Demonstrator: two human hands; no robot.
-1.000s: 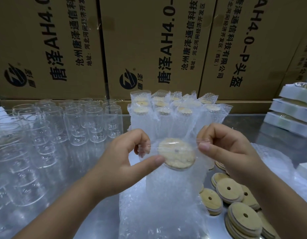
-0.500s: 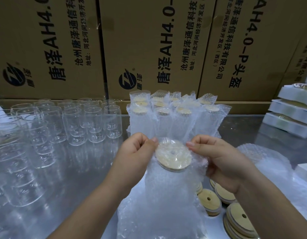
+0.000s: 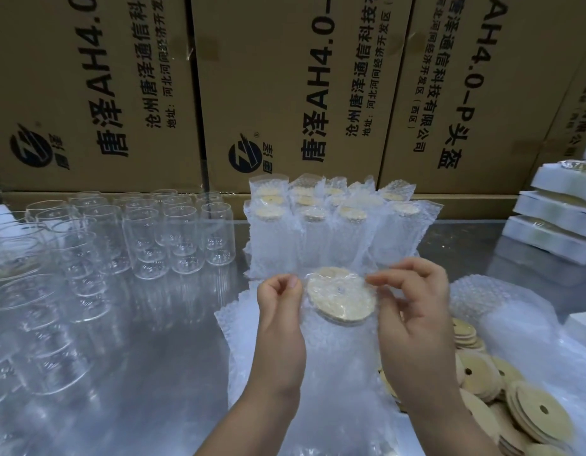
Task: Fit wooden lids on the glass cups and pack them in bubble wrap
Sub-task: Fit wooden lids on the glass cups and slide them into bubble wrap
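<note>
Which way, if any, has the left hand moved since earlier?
Yes. The left hand shifted slightly right, toward the lid in the bubble wrap, against the packed cups behind.

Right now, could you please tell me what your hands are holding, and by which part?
The bubble bag, by its top edge: left hand pinches left of the lid, right hand right.

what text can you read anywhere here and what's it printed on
"唐泽AH4.0", cut off above: left box, middle box
"AH4.0-P头盔": right box
"沧州唐泽通信科技", cut off: middle box
"地址:河北河间经济开发区": middle box
"科技有限公司", "(西区)": right box
Far-right box print: too skewed to read
</note>
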